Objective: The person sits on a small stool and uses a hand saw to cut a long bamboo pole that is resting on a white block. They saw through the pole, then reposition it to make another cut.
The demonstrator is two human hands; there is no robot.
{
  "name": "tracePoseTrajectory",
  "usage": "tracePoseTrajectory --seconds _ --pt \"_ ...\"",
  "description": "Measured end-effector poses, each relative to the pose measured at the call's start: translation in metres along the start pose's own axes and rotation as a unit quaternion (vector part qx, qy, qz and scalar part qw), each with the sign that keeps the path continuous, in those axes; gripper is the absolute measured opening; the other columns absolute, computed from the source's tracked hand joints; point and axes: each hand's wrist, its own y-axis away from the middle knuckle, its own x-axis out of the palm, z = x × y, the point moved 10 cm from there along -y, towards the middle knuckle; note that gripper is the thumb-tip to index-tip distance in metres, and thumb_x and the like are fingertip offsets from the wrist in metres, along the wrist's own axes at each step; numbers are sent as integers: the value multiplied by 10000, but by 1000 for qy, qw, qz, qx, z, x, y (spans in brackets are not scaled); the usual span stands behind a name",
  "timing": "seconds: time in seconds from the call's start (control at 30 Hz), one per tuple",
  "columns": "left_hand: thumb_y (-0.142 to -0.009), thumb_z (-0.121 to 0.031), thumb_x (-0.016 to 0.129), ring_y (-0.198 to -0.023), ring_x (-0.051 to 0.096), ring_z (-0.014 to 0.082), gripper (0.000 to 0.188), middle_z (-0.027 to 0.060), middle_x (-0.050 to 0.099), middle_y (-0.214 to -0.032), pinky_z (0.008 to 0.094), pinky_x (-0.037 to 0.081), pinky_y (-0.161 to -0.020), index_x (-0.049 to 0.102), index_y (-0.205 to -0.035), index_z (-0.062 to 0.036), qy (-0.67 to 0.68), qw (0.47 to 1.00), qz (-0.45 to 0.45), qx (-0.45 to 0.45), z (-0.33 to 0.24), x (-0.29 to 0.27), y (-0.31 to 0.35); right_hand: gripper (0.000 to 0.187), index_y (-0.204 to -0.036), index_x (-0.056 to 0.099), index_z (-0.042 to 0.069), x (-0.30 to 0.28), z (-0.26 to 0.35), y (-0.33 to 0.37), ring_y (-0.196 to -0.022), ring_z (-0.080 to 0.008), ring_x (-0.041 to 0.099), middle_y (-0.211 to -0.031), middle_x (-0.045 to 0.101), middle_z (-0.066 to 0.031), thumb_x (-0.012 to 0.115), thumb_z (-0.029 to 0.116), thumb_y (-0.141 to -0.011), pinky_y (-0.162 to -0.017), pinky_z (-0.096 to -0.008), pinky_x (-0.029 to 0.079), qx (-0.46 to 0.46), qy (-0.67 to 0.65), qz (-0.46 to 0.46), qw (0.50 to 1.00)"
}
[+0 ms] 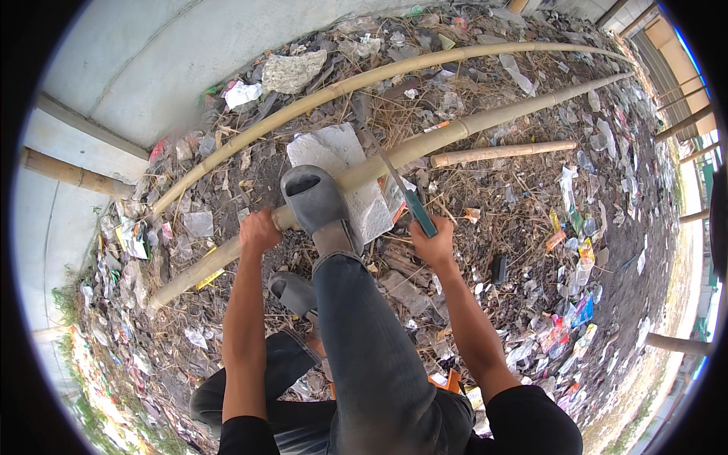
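Note:
A long bamboo pole (pixel 440 138) slants from lower left to upper right, lying across a pale, rough block (pixel 326 148). My left hand (pixel 259 231) is closed round the pole, left of my foot. A grey slip-on shoe (pixel 315 201) on that foot presses the pole from above, over the block. My right hand (pixel 434 240) is wrapped round the green handle (pixel 418 211) of a narrow-bladed hand saw. Its blade (pixel 389 167) crosses the pole just right of the shoe; its teeth are too small to make out.
A second, curved bamboo pole (pixel 379 76) lies beyond. A short bamboo piece (pixel 504 153) rests to the right. Plastic scraps and dry stalks litter the dark ground. A grey wall (pixel 152 61) stands at the far left, near a rough stone (pixel 294 71). A small black object (pixel 498 269) lies right of my forearm.

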Motion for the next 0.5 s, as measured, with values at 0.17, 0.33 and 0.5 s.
tracePoseTrajectory --seconds 0.17,0.33,0.5 --pt "-750 -188 722 -1019 727 424 413 252 750 -1039 485 581 -941 726 -1146 -70 0 1000 -8 -13 7 -9 10 240 -691 652 -46 -103 -12 162 -549 -54 500 -541 549 -31 676 71 -898 -479 -307 389 102 19 31 994" --pt "-749 -202 738 -1049 722 412 455 247 751 -1043 488 558 -982 731 -1189 -86 2 1000 -12 -7 2 -7 1 291 -647 600 -29 -62 -17 75 -525 -68 450 -515 495 -30 685 110 -889 -462 -339 359 90 -13 7 996" --pt "-761 -189 737 -1061 720 406 419 242 752 -1058 485 553 -993 743 -1169 -95 17 1000 7 8 -8 -13 3 267 -719 617 -33 0 5 -4 -532 -125 450 -545 512 -94 709 168 -869 -532 -362 421 -9 33 -14 999"
